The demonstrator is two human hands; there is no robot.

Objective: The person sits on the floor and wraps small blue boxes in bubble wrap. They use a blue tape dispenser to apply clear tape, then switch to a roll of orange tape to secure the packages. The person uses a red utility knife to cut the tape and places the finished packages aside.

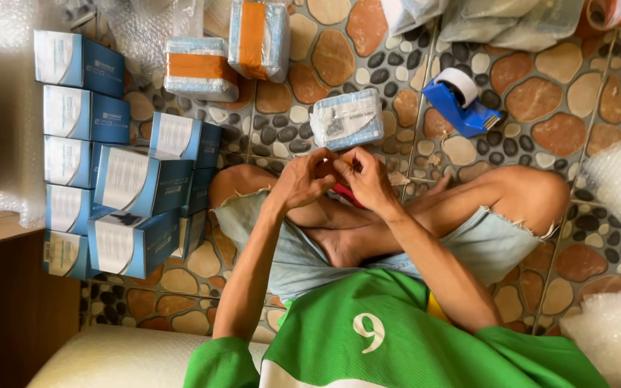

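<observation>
Left hand (302, 181) and right hand (368, 179) meet fingertip to fingertip above the crossed legs. Fingers of both are curled and pressed together, pinching something small between them; what it is cannot be told. A red object (346, 194) shows just beneath the hands, mostly hidden.

Counted on the pebble-pattern floor (540, 100):
- One bubble-wrapped box (347, 118), just beyond the hands.
- One blue tape dispenser (460, 103), to the right of it.
- Two wrapped parcels with orange tape (228, 54), farther off.
- About nine blue-and-white boxes (120, 179), stacked at left; some overlap, so the count is uncertain.
</observation>
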